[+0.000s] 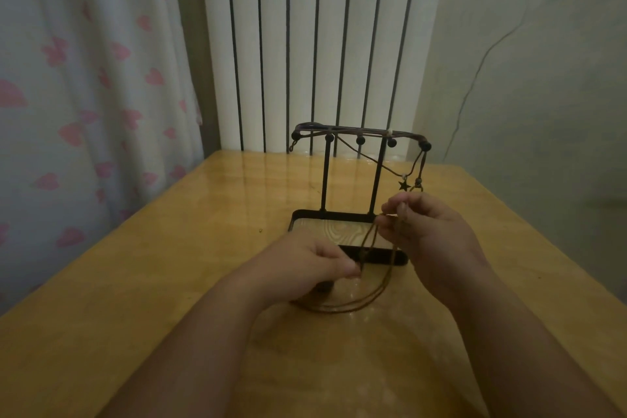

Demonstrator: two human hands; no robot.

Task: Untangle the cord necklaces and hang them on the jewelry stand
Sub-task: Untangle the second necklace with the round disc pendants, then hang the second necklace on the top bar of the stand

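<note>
Left hand [312, 265] and right hand [431, 231] are being used to pinch a cord necklace [342, 310] just in front of the stand [325, 176], its loop being rested on the counter [152, 282]; a star necklace [403, 185] is being carried at the stand's right end.

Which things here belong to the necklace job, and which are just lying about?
In the job: jewelry stand; cord loops, pinched by left hand and right hand; star necklace, hung on the stand.
Just about: tiny gold speck on the table; heart curtain; radiator.
</note>
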